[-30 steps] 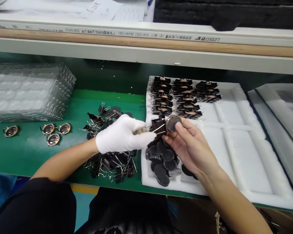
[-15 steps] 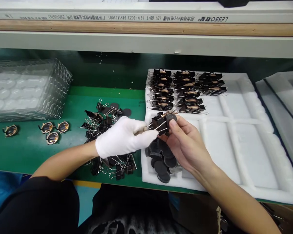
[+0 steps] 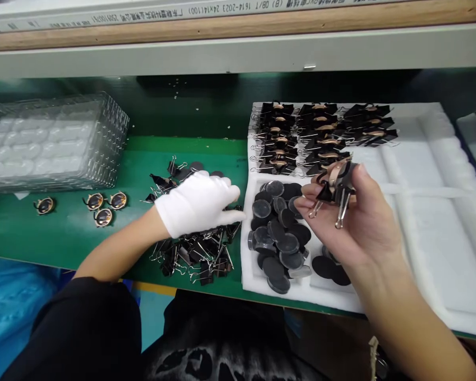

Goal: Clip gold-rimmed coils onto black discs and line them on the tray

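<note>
My left hand (image 3: pixel 200 203), in a white glove, hovers at the pile of black binder clips (image 3: pixel 206 246). Its thumb stands apart from the fingers, with nothing visible between them. Bare, my right hand (image 3: pixel 365 222) grips a gold-rimmed piece (image 3: pixel 335 173) with black binder clips (image 3: pixel 343 193) clamped on it, their wire handles pointing down. Part of that piece is hidden by my fingers. Below it, round black discs (image 3: pixel 277 233) lie heaped in a compartment of the white foam tray (image 3: pixel 424 248). More black discs (image 3: pixel 329 269) lie under my right wrist.
Rows of clipped gold pieces (image 3: pixel 321 127) fill the tray's far-left compartments. Several round gold-rimmed pieces (image 3: pixel 103 217) with dark faces rest on the green table (image 3: pixel 59 238). Stacked clear plastic trays (image 3: pixel 55 143) stand at the left, and a grey shelf edge (image 3: pixel 238 53) spans the back.
My hands have separated. The right hand has moved right with the clipped gold piece, while the left has let go of the clip and opened near the pile. The camera view has shifted.
</note>
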Demonstrator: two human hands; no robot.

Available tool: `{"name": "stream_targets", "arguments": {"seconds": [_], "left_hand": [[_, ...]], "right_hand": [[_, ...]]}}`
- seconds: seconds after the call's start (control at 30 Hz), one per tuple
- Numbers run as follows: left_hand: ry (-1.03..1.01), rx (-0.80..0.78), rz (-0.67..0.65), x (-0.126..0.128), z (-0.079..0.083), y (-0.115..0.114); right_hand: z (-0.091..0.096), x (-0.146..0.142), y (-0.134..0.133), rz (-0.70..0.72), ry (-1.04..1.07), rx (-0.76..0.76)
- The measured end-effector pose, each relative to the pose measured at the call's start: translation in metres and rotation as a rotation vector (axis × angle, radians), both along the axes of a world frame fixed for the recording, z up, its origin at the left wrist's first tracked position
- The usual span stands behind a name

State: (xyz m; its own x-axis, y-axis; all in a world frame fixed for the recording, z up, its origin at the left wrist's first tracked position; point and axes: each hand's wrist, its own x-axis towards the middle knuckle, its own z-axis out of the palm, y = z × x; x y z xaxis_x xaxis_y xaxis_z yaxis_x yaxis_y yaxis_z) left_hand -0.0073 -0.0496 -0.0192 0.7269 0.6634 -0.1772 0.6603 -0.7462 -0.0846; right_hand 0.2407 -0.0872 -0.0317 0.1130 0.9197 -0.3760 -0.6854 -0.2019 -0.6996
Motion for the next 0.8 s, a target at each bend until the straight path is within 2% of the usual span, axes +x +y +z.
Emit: {"name": "stream_targets", "arguments": {"seconds": [0.07,0.13,0.23,0.33,0.4,0.53,0.6,0.67,0.73,0.8], "left_hand": [[0.04,0.033,-0.023,0.01,-0.009,-0.004],[0.041,0.001,-0.052,0.016,-0.017,-0.006],[-0.009,-0.036,-0.097,0.015,-0.021,-0.002],[-0.124,-0.027,-0.063,0.006,-0.016,0.005],[-0.296,-0.048,0.011,-0.001,-0.008,0.009],[-0.703,-0.224,0.162,-0.007,0.008,0.01],[-0.779,-0.362,0.135,-0.005,0.012,0.007],[-0.789,-0.48,0.035,-0.002,0.012,0.003],[-0.794,-0.506,-0.024,0.001,0.009,0.0],[-0.816,-0.478,0.037,0.003,0.007,-0.004]], "right_hand": [[-0.001,-0.002,-0.001,0.025,-0.007,-0.02],[-0.001,-0.003,-0.002,0.044,-0.029,-0.029],[-0.002,-0.003,-0.003,0.068,-0.071,-0.019],[-0.002,0.001,-0.005,0.144,-0.119,0.016],[-0.002,0.004,-0.007,0.254,-0.172,0.064],[-0.002,0.003,-0.012,0.455,-0.345,0.13],[-0.004,-0.002,-0.014,0.532,-0.356,0.133],[-0.006,-0.006,-0.015,0.613,-0.331,0.127],[-0.008,-0.009,-0.015,0.664,-0.33,0.113],[-0.01,-0.01,-0.015,0.647,-0.35,0.102]]}}
